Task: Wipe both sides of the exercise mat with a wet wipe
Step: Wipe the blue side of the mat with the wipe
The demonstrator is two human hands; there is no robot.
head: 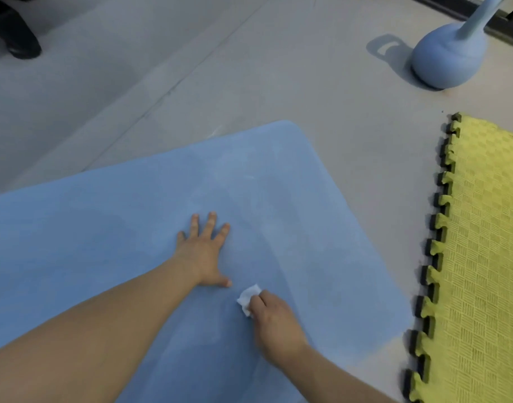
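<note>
I see the exercise mat (pixel 293 205) cut off at the frame's left; upon it, left hand (pixel 201 251) flat, grip released; right hand (pixel 274 321) grasping the wet wipe (pixel 247 298).

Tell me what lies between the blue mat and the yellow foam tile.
Only bare grey floor: a strip of it separates the mat from the tile, which don't touch. Head view shows it.

One blue exercise mat (pixel 133 228), one wet wipe (pixel 247 298), one kettlebell (pixel 444 61), one yellow foam tile (pixel 482 257), two hands.
</note>
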